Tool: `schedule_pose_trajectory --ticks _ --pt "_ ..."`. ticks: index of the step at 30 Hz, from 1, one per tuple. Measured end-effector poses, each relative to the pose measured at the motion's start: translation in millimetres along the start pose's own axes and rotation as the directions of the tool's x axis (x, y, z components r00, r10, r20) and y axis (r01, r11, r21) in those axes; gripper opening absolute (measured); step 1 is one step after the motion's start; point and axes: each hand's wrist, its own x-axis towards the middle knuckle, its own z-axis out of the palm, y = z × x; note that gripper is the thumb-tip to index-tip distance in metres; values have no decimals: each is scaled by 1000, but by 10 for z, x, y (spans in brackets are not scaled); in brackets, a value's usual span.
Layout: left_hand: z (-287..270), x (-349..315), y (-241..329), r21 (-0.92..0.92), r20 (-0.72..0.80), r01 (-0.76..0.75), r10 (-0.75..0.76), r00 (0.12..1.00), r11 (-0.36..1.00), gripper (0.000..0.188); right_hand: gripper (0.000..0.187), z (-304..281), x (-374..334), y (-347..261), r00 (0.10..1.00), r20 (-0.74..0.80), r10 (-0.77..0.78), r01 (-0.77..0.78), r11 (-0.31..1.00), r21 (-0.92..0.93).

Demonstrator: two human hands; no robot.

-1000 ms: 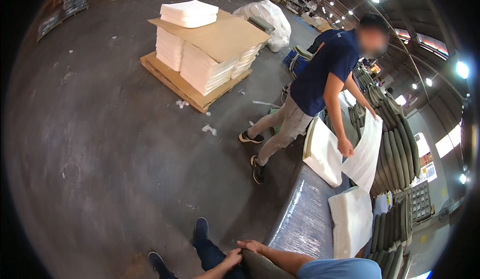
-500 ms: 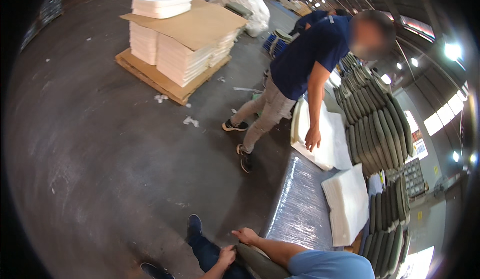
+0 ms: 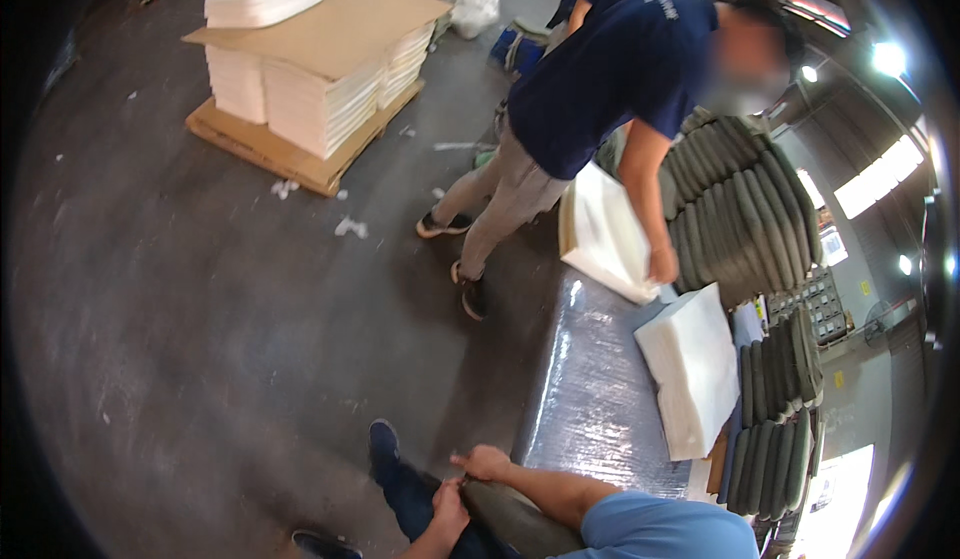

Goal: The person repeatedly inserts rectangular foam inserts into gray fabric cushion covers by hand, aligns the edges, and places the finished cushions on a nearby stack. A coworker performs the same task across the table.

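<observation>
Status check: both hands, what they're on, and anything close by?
Left hand and right hand both gripping the grey cushion at the table edge. Co-worker's hand on a white foam pad further up the table.

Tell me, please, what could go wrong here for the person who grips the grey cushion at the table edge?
Both the left hand and the right hand grip the grey cushion low beside the table, so it might catch on the table's edge. The white foam pad overhangs the far side and could slide off. A co-worker handles another pad close by; the two could bump.
</observation>
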Motion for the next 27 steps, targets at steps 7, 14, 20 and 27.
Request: schedule_pose_trajectory --ticks 7,14,20,27 --pt "249 74 22 -47 -142 112 -118 983 993 30 53 -50 -204 -284 984 -155 -86 62 986 -153" --pt "79 230 80 83 -376 67 -31 926 994 25 28 31 32 -300 960 -102 -262 237 949 -207" --pt "364 423 210 551 -615 251 185 766 796 41 28 17 79 -165 943 -144 -302 261 933 -247" --pt "514 458 126 703 -528 266 232 817 660 39 27 -63 134 47 967 -189 -173 140 975 -173"
